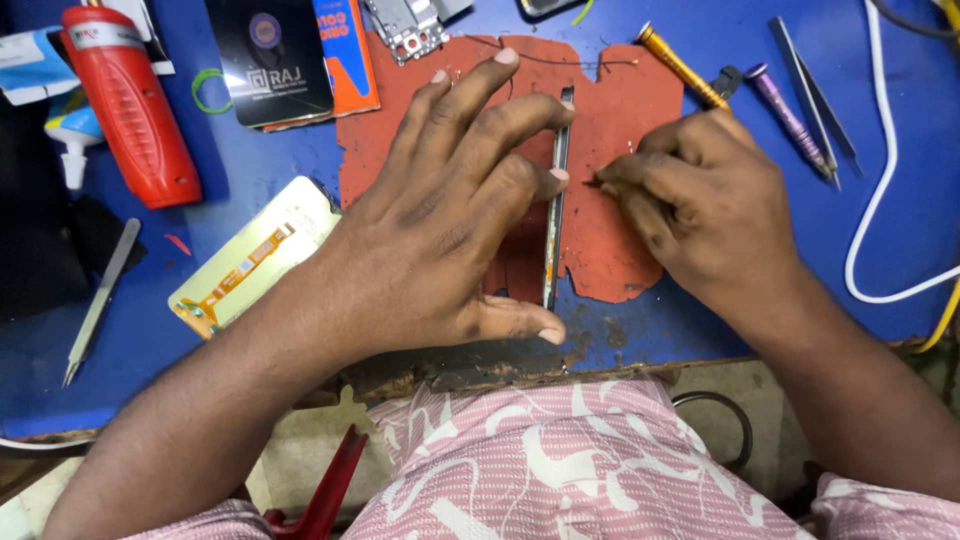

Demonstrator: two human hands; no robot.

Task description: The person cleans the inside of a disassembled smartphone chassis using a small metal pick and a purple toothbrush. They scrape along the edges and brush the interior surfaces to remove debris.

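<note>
Phone: the phone stands on its long edge on the red mat, seen edge-on as a thin dark strip; it lies between the two hands, near the middle of the mat
Left hand: the left hand spreads wide over the phone's left face; fingertips press the upper edge, the thumb braces the lower end; it holds the phone upright
Right hand: the right hand sits just right of the phone, fingers pinched narrow on something too small to make out; the pinched tips almost touch the phone's right side
Mat: red, ragged at the edges, lying on the blue table
Right of the mat: a yellow-handled screwdriver, a purple-handled screwdriver, tweezers, a white cable
Left of the mat: a screen panel lying flat; a red bottle; a grey metal tool; a black card
</note>
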